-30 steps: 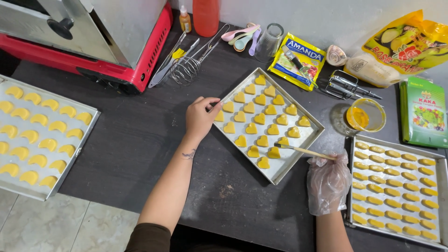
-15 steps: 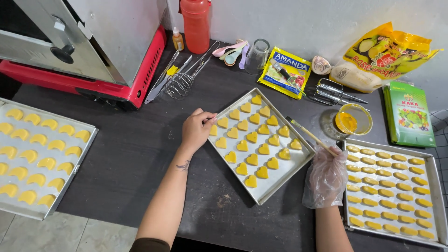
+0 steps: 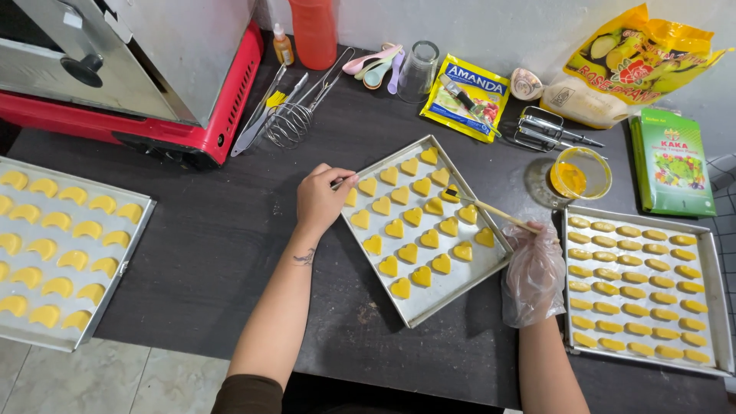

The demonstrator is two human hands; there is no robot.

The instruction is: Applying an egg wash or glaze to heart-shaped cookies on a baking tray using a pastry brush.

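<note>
A metal baking tray [image 3: 452, 295] with several yellow heart-shaped cookies [image 3: 415, 234] lies tilted on the dark table. My left hand [image 3: 322, 199] grips the tray's left rim with thumb and fingers. My right hand [image 3: 531, 272], in a loose clear plastic glove, holds a thin wooden-handled brush [image 3: 491, 208]. The brush tip rests on a cookie near the tray's upper right side. A small clear bowl of yellow glaze [image 3: 579, 173] stands just beyond the right hand.
A tray of oblong cookies [image 3: 642, 284] lies at the right, a tray of crescent cookies [image 3: 57, 245] at the left. A red and silver oven [image 3: 146, 69], a whisk [image 3: 295, 115], spoons, packets and mixer beaters [image 3: 548, 130] line the back.
The brush moved from the tray's near right edge to the glaze bowl side, then onto a cookie at the upper right. My left hand stayed on the tray's rim.
</note>
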